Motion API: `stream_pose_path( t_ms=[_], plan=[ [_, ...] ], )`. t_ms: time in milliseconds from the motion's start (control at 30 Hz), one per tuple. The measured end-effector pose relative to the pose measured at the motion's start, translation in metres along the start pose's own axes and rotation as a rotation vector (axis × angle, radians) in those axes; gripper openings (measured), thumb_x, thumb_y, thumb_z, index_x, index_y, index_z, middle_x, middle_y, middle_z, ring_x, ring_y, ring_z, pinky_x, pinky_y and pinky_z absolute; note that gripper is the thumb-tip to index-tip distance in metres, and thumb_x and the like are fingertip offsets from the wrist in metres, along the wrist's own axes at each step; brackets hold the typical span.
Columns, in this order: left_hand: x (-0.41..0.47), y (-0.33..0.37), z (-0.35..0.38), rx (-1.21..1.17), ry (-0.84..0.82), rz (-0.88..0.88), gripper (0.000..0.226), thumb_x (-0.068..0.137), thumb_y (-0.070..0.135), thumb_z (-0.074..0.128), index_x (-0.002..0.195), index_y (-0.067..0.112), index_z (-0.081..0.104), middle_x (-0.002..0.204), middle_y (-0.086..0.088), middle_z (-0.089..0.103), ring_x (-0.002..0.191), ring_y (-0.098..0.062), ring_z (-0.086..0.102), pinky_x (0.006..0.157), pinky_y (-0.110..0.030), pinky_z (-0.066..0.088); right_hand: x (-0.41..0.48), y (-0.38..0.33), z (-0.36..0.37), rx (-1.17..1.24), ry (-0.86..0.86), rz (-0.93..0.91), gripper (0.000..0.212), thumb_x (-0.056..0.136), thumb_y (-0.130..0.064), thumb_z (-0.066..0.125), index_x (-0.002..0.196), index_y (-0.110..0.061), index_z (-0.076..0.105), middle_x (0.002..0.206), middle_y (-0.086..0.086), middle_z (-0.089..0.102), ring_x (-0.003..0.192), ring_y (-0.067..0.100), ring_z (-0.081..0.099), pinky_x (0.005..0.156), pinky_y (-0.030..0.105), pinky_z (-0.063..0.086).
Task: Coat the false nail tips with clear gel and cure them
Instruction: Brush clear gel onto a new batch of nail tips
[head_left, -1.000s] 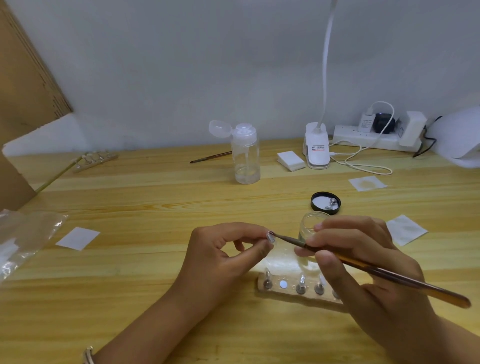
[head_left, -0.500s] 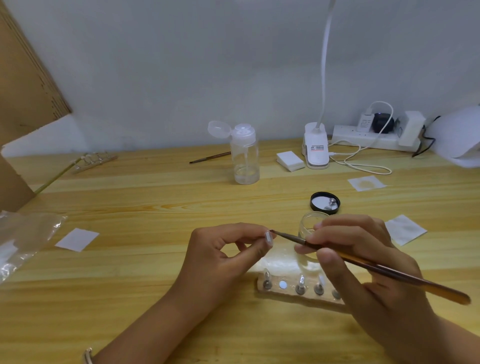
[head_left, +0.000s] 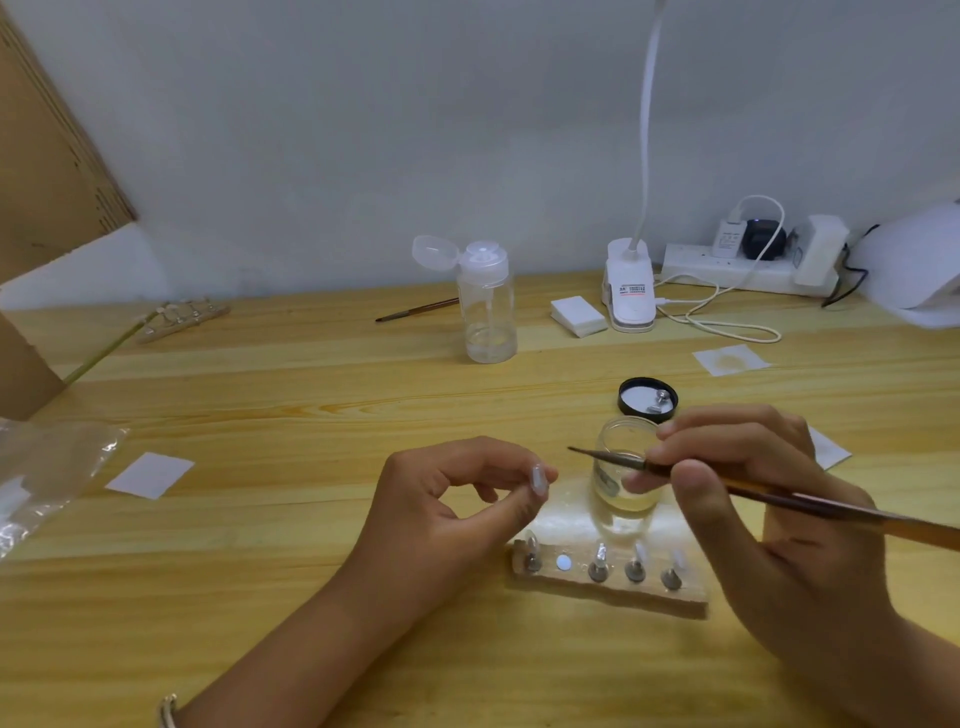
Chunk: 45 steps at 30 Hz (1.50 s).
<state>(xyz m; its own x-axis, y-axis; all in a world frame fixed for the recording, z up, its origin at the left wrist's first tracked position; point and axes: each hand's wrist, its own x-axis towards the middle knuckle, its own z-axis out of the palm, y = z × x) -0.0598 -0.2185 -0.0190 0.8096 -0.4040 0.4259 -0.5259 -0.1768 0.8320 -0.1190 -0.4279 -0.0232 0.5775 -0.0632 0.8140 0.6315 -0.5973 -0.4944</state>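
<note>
My left hand (head_left: 457, 499) pinches one pale false nail tip (head_left: 538, 478) between thumb and forefinger, tip upward. My right hand (head_left: 748, 499) grips a thin brown brush (head_left: 779, 496); its bristle point sits a short way right of the nail tip, apart from it. Behind the brush stands a small open glass jar of clear gel (head_left: 621, 483). Below the hands lies a wooden holder block (head_left: 608, 590) with several nail tips on metal pegs and one bare round spot.
The jar's black lid (head_left: 648, 399) lies behind it. Further back stand a clear pump bottle (head_left: 488, 306), a second brush (head_left: 415, 310), a white block (head_left: 577, 316), a white lamp (head_left: 630, 299) and a power strip (head_left: 748, 270). White wipes and a plastic bag (head_left: 47, 467) lie at the sides.
The brush point touched the held nail tip a second ago; it has drawn back to the right and now hangs apart from it. My left hand stays in place.
</note>
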Motion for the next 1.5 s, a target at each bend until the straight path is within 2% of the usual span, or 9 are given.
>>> stream_pose_path(
  t_ms=[300,467,700,800,867,967,1167,1300,1500],
  plan=[
    [-0.001,-0.002,0.003,0.051,-0.239,-0.023,0.017,0.073,0.012,0.078,0.077,0.029,0.077,0.108,0.016,0.069,0.110,-0.014,0.064,0.087,-0.023,0.049,0.001,0.006,0.000,-0.064,0.003,-0.015,0.014,0.094,-0.024,0.055,0.090,-0.032,0.065,0.095,-0.020,0.067,0.103,0.010,0.060,0.088,0.037,0.039],
    [0.000,-0.007,0.005,0.120,-0.314,-0.037,0.018,0.075,0.017,0.080,0.085,0.031,0.076,0.113,0.020,0.064,0.111,-0.016,0.060,0.085,-0.036,0.052,0.001,0.007,-0.001,-0.106,0.010,-0.028,0.016,0.093,-0.024,0.056,0.085,-0.026,0.069,0.095,-0.021,0.067,0.103,0.007,0.059,0.087,0.037,0.036],
    [0.001,-0.009,0.006,0.163,-0.324,-0.049,0.018,0.074,0.015,0.083,0.085,0.029,0.077,0.109,0.019,0.066,0.109,-0.015,0.059,0.089,-0.037,0.048,0.004,0.008,-0.003,-0.157,0.018,-0.020,0.018,0.094,-0.025,0.055,0.084,-0.023,0.070,0.092,-0.016,0.066,0.103,0.008,0.059,0.090,0.033,0.034],
    [0.001,-0.006,0.007,0.214,-0.325,-0.041,0.020,0.071,0.026,0.081,0.090,0.032,0.076,0.111,0.022,0.064,0.113,-0.011,0.056,0.096,-0.038,0.045,0.009,0.011,-0.008,-0.213,0.034,0.021,0.021,0.094,-0.027,0.053,0.083,-0.021,0.070,0.086,-0.010,0.068,0.102,0.017,0.060,0.091,0.033,0.034],
    [0.000,-0.004,0.009,0.238,-0.323,-0.031,0.024,0.068,0.035,0.078,0.092,0.034,0.075,0.113,0.024,0.062,0.117,-0.008,0.054,0.100,-0.041,0.041,0.014,0.011,-0.010,-0.245,0.031,0.106,0.020,0.093,-0.032,0.051,0.081,-0.026,0.066,0.086,-0.005,0.067,0.100,0.024,0.059,0.093,0.023,0.032],
    [-0.002,-0.001,0.015,0.255,-0.282,-0.002,0.023,0.068,0.042,0.076,0.090,0.035,0.074,0.115,0.025,0.060,0.119,-0.007,0.051,0.099,-0.041,0.040,0.020,0.011,-0.012,-0.223,0.007,0.231,0.016,0.088,-0.037,0.049,0.075,-0.036,0.058,0.084,-0.008,0.063,0.093,0.020,0.055,0.085,0.009,0.031],
    [-0.003,0.000,0.022,0.303,-0.222,0.008,0.019,0.068,0.046,0.076,0.084,0.035,0.074,0.114,0.026,0.058,0.118,-0.008,0.050,0.096,-0.034,0.039,0.020,0.012,-0.011,-0.174,-0.078,0.273,0.014,0.086,-0.031,0.055,0.075,-0.027,0.062,0.081,-0.012,0.060,0.088,0.007,0.056,0.069,0.011,0.040],
    [-0.004,0.000,0.025,0.331,-0.229,-0.003,0.018,0.068,0.046,0.076,0.082,0.036,0.074,0.116,0.028,0.056,0.120,-0.007,0.048,0.099,-0.029,0.034,0.017,0.014,-0.009,-0.198,-0.148,0.351,0.015,0.088,-0.027,0.061,0.075,-0.033,0.061,0.084,-0.014,0.058,0.090,0.011,0.054,0.056,0.015,0.042],
    [-0.006,0.001,0.029,0.355,-0.224,0.066,0.010,0.073,0.041,0.074,0.079,0.034,0.072,0.115,0.027,0.056,0.122,-0.005,0.046,0.099,-0.020,0.027,0.017,0.014,-0.009,-0.201,-0.193,0.375,0.010,0.085,-0.030,0.058,0.077,-0.034,0.061,0.093,-0.020,0.055,0.094,0.014,0.054,0.057,0.013,0.044]
  ],
)
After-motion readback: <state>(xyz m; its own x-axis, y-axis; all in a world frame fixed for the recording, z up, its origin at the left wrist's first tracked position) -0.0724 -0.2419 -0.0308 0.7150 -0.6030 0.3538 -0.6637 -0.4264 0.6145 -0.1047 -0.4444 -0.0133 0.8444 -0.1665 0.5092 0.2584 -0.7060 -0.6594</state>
